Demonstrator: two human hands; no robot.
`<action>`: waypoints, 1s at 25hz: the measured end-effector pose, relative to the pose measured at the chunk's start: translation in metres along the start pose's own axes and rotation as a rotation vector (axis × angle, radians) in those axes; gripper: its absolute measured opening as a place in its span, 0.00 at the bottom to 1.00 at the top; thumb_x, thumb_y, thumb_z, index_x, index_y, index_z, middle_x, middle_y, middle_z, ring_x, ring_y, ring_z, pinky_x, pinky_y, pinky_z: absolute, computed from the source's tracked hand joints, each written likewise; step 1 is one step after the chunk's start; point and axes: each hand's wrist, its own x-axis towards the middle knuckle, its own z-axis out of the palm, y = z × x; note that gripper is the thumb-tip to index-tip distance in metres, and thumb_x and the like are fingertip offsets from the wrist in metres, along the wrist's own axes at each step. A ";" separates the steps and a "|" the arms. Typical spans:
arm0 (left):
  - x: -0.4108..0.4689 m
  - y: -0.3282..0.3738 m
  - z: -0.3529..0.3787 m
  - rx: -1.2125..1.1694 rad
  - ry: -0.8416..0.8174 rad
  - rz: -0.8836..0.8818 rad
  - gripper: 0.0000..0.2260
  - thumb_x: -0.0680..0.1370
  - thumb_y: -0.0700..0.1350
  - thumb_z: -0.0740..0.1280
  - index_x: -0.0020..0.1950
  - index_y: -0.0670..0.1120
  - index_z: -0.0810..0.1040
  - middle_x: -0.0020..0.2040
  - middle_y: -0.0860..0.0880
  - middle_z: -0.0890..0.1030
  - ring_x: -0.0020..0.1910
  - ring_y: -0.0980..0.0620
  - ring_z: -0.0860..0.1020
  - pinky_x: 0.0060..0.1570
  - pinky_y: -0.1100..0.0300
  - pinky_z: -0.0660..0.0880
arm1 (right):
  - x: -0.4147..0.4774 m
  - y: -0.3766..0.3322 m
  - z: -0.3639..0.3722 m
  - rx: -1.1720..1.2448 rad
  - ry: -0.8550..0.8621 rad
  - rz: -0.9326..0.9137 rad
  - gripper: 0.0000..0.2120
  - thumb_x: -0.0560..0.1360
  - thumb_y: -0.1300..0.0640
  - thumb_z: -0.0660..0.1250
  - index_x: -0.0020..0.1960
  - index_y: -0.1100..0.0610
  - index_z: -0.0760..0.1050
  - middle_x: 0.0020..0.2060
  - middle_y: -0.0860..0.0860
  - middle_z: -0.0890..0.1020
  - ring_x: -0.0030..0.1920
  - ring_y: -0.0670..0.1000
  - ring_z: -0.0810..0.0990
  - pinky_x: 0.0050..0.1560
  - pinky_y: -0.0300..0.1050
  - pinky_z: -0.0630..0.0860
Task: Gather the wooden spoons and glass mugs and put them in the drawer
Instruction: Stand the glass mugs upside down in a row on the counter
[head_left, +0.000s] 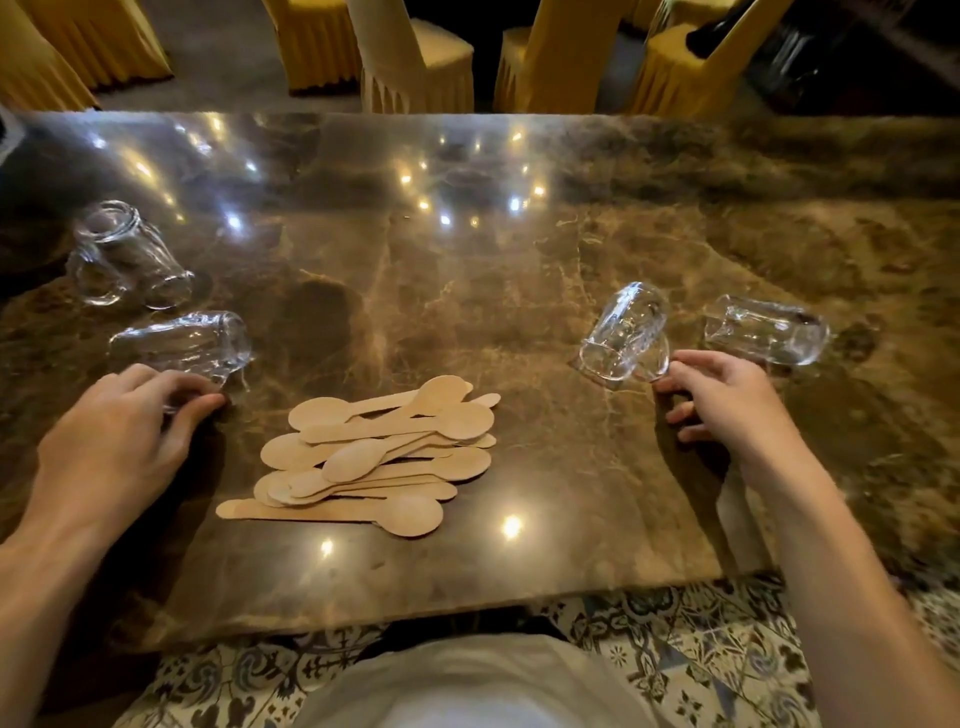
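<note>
Glass mug (623, 332) handle pinched by right fingers (675, 383).

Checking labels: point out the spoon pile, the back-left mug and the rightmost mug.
spoon pile (384, 452), head view, middle of the heap.
back-left mug (122, 254), head view, glass body.
rightmost mug (766, 335), head view, glass body.

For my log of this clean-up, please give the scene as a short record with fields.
table: glossy brown marble
mugs: four glass, none upright: far left mug, near left mug, near right mug, far right mug
spoons: wooden spoons in one loose pile, front centre
left hand: fingers pinch near left mug's handle
right hand: fingers pinch near right mug's handle
drawer: not in view
</note>
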 end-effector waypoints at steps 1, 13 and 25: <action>0.000 0.005 -0.004 -0.012 -0.005 -0.009 0.15 0.74 0.60 0.58 0.52 0.53 0.75 0.48 0.45 0.78 0.48 0.43 0.77 0.43 0.40 0.77 | 0.004 0.000 0.000 -0.016 0.017 -0.001 0.16 0.78 0.55 0.62 0.65 0.55 0.71 0.39 0.50 0.82 0.31 0.48 0.78 0.21 0.34 0.72; 0.012 0.046 -0.043 -0.162 0.035 -0.055 0.09 0.77 0.42 0.66 0.54 0.41 0.81 0.45 0.42 0.76 0.49 0.39 0.74 0.46 0.45 0.71 | 0.021 -0.010 0.014 -0.431 0.164 -0.186 0.08 0.75 0.48 0.65 0.43 0.52 0.77 0.28 0.47 0.79 0.25 0.49 0.79 0.35 0.44 0.74; 0.060 0.087 -0.036 -0.831 0.075 -0.109 0.13 0.78 0.47 0.64 0.60 0.45 0.77 0.48 0.52 0.80 0.47 0.58 0.77 0.48 0.65 0.73 | 0.011 -0.015 0.009 0.370 -0.139 0.036 0.05 0.74 0.58 0.68 0.44 0.59 0.80 0.26 0.46 0.82 0.21 0.39 0.73 0.22 0.29 0.71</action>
